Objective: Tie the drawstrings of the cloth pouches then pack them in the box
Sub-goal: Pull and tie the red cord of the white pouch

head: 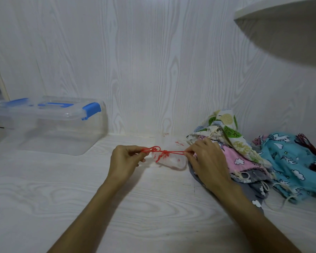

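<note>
**Knot half drawn on the white pouch**

The step in hand is the tying. A white pouch (pixel 169 158) with red marks lies on the table (pixel 62 189) near the back wall, between the two hands. Its red drawstring (pixel 164 152) is stretched level above it, with a knot forming at the middle and a loop on the left side.

The left hand (pixel 125 157) pinches the looped end of the drawstring between thumb and curled fingers. The right hand (pixel 206 157) pinches the other end at its fingertips, just beside the pile of pouches (pixel 244 154). The two hands pull apart along one line, so the knot looks to be closing, though whether it is fully tight is too small to tell.

The next move likely calls for a firm, even pull on both ends until the knot seats against the pouch mouth, without slipping the loop out. Then the pouch must go to the box (pixel 58 125), which stands well to the left with its blue-clipped lid on; the lid would need opening first. The pile at right holds many pouches not yet tied.
</note>
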Available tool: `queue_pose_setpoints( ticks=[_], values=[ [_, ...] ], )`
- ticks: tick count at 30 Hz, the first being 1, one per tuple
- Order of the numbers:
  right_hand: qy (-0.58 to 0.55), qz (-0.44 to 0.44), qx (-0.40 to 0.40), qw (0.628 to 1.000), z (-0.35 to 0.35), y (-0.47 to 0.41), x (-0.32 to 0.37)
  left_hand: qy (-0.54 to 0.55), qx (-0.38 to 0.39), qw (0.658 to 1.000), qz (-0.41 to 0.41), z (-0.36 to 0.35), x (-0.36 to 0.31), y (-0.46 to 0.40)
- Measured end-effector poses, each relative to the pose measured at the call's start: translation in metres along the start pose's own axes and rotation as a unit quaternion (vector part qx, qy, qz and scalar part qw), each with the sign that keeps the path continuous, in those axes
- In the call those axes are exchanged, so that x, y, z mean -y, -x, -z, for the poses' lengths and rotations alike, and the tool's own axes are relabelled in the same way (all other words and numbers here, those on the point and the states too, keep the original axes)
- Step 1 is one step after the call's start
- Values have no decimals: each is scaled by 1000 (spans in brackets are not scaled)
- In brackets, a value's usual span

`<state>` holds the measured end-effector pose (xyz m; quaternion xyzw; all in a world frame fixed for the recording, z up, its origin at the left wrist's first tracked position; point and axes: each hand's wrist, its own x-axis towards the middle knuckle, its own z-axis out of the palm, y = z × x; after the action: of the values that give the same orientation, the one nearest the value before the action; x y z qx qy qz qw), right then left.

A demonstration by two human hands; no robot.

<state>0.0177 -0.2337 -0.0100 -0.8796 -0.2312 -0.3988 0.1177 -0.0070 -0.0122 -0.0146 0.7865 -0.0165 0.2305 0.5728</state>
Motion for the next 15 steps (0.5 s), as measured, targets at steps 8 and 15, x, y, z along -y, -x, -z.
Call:
queue_pose_setpoints(
  ticks=[8,15],
  values=[
    [-138,-98,149,974,5,-3,9,16,96,986,138,7,10,-4],
    [-271,-252,269,889,-22,-13,31,-242,172,955,-9,2,2,-15]
  ],
)
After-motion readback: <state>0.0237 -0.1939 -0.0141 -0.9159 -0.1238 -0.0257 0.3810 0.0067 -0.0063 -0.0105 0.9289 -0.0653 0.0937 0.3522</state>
